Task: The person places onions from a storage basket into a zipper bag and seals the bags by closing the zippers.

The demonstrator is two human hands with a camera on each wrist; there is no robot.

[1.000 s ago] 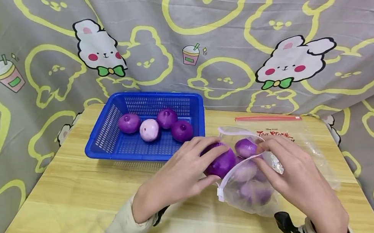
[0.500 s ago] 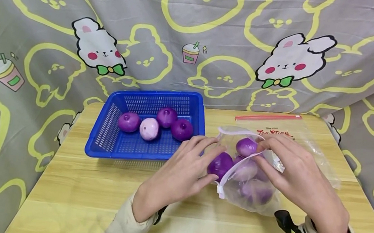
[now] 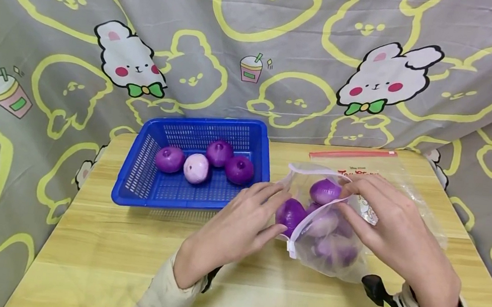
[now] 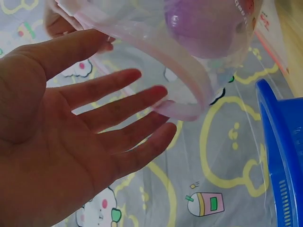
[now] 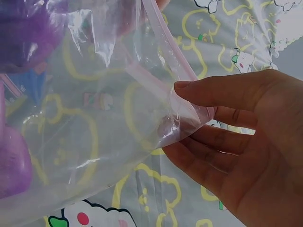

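A clear zip bag (image 3: 353,273) with a pale pink zip edge holds several purple onions. One purple onion (image 3: 290,214) lies just inside its open mouth, and another onion (image 3: 325,191) sits deeper in. My left hand (image 3: 239,216) is at the mouth's left side, fingers spread and nearly straight around the rim. In the left wrist view its palm holds nothing, and the fingertips overlap the zip edge (image 4: 182,71). My right hand (image 3: 386,222) pinches the opposite side of the mouth between thumb and fingers, as the right wrist view shows at the zip edge (image 5: 165,42).
Left of the bag, a blue basket (image 3: 168,198) contains several onions, one of them pale (image 3: 196,168). A second flat bag (image 3: 421,214) with a red zip strip (image 3: 350,155) and printed lettering lies behind my right hand. A patterned cloth (image 3: 303,53) hangs at the table's back edge.
My left hand has let go of the onion, which now rests inside the bag's mouth. The left fingers have straightened at the rim. My right hand still pinches the bag.
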